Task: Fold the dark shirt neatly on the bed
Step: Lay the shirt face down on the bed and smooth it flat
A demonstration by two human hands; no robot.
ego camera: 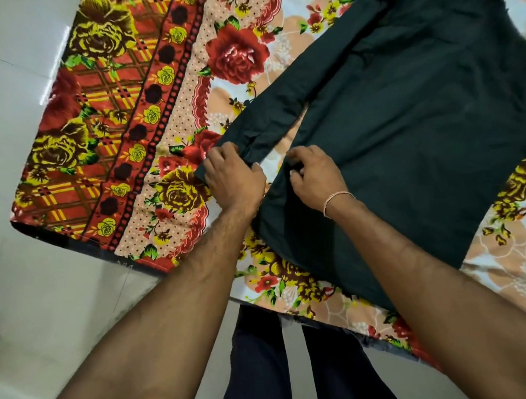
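The dark shirt point(416, 116) lies spread flat on the bed, its collar at the far right and its hem toward me. One long sleeve point(294, 101) stretches out to the left across the floral sheet. My left hand point(234, 178) grips the cuff end of that sleeve. My right hand point(315, 174) pinches the side edge of the shirt's body near the hem, fingers curled into the cloth. A thin bracelet sits on my right wrist. The other sleeve is hidden.
The bed point(140, 121) carries a bright floral sheet in red, yellow and peach. Its near edge runs diagonally in front of my dark trouser legs point(259, 358). Pale tiled floor point(24, 284) lies to the left of the bed.
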